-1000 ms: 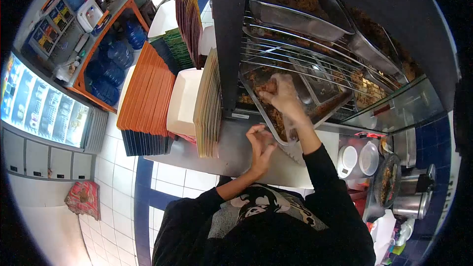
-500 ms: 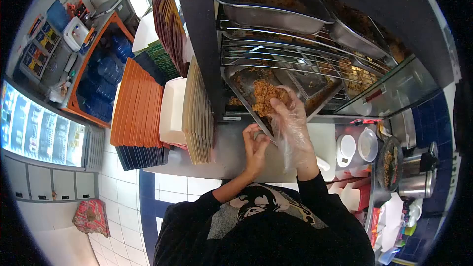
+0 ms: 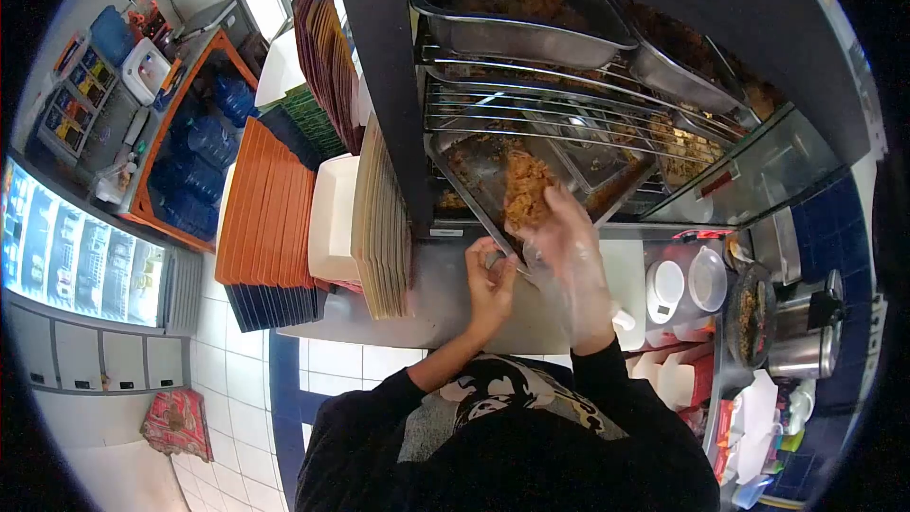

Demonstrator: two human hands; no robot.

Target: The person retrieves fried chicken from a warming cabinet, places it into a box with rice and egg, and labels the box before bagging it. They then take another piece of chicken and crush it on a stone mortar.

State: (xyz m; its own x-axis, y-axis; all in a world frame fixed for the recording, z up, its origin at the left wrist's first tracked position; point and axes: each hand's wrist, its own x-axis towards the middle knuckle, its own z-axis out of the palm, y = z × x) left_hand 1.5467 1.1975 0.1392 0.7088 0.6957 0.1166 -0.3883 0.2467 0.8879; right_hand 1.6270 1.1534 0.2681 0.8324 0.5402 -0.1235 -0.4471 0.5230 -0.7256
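Observation:
A piece of fried chicken point(image 3: 527, 188) with a crumbly golden coating is in my right hand point(image 3: 571, 245), which wears a clear plastic glove. My right fingers close on its right side, slightly smeared by motion. Under it, a metal tray point(image 3: 480, 207) with crumbs juts out of the cabinet, one corner toward me. My bare left hand point(image 3: 490, 286) is at that near corner, its thumb and fingers curled at the rim; the exact contact is partly hidden.
Wire racks point(image 3: 569, 118) hold more trays of fried food above, such as a deep tray point(image 3: 526, 36). Stacked orange cartons point(image 3: 268, 213) and beige cartons point(image 3: 381, 228) stand left. At right are a white round-topped container point(image 3: 665, 286), a stone mortar point(image 3: 751, 315) and a steel pot point(image 3: 801, 346).
My right hand has turned and shifted slightly right and down with the chicken, which now stands more upright. My left hand stays at the tray's corner.

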